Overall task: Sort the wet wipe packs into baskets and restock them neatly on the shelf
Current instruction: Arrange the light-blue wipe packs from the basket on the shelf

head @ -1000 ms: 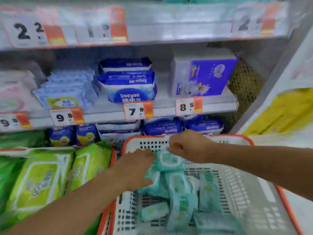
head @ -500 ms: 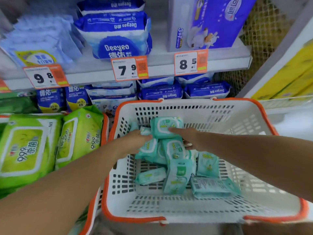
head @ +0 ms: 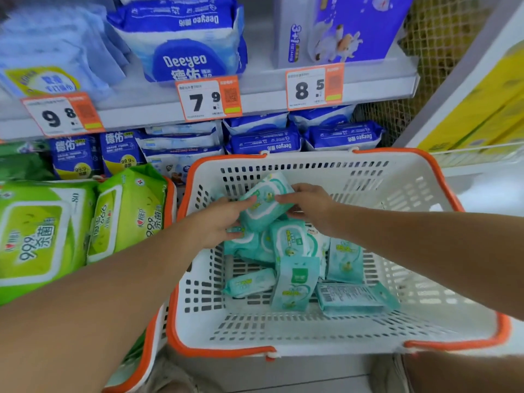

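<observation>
A white basket with an orange rim point(head: 326, 336) stands in front of the shelf and holds several small teal wet wipe packs point(head: 295, 282). Both my hands are inside it, at its far left part. My left hand point(head: 218, 222) and my right hand point(head: 309, 205) together hold one teal pack point(head: 265, 202), lifted and tilted above the pile, fingers curled on its two ends. The left hand also seems to hold a second pack beneath it.
A second orange-rimmed basket point(head: 170, 199) on the left holds big green wipe packs point(head: 124, 211). Blue Deeyeo packs point(head: 187, 41) and a purple box point(head: 348, 26) fill the shelves behind, with price tags point(head: 208, 99) on the shelf edge. Yellow boxes point(head: 482, 109) lie to the right.
The view has tilted down towards the basket. The teal pack held between my two hands now sits higher above the pile and more tilted.
</observation>
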A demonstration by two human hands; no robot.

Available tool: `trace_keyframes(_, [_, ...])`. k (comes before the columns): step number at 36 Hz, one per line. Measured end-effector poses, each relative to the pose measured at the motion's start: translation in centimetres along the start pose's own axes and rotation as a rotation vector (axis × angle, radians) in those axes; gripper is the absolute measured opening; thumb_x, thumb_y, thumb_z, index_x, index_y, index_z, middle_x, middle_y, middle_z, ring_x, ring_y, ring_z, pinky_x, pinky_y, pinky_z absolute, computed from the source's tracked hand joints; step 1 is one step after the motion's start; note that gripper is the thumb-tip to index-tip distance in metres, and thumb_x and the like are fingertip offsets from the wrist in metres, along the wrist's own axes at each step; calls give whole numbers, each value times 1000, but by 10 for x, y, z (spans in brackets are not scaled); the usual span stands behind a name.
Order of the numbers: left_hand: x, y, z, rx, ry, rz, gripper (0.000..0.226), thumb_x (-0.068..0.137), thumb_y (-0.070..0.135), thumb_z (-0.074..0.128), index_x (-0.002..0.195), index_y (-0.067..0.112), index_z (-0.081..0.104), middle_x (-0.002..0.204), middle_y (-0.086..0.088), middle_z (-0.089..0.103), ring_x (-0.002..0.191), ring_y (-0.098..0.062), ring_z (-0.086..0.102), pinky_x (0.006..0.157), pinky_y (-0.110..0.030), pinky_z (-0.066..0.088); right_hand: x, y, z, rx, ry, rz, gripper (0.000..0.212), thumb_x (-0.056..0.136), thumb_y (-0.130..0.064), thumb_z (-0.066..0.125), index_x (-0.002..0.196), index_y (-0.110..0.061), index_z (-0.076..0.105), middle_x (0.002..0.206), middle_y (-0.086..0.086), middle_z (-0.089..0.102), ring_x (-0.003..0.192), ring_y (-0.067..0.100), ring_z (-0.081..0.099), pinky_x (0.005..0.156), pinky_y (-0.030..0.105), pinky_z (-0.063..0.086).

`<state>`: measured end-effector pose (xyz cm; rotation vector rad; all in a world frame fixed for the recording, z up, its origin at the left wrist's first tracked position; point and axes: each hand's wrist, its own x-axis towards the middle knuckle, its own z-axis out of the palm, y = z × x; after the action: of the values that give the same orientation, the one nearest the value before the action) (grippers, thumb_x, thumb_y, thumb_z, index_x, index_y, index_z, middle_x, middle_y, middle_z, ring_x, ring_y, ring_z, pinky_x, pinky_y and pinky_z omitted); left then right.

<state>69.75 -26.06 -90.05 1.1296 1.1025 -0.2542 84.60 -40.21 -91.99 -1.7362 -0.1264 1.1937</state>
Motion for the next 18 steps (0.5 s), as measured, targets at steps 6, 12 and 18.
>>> trace_keyframes(6, [-10,8,-1,-112,33,76,47,70,24,87,112,14,70,101,-7,77,94,-22,74,80,-44,61,-10,1,-11,-50,-337,79,46,90,-38,68,123,-7,64,114,11,73,105,26,71,98,42,55])
trace_keyframes(12, [-12,19,-4,74,202,174,50,69,17,90,113,16,66,103,-4,75,87,-19,73,65,-33,60,-20,32,-8,-949,116,121,97,71,-82,62,133,-8,49,102,7,58,77,17,60,57,33,51])
trace_keyframes(18, [-15,27,-9,115,193,229,47,79,15,83,118,16,58,111,-4,70,90,-19,70,60,-32,59,-25,58,16,-899,111,220,84,68,-53,83,129,-9,44,110,4,58,89,20,59,69,30,49])
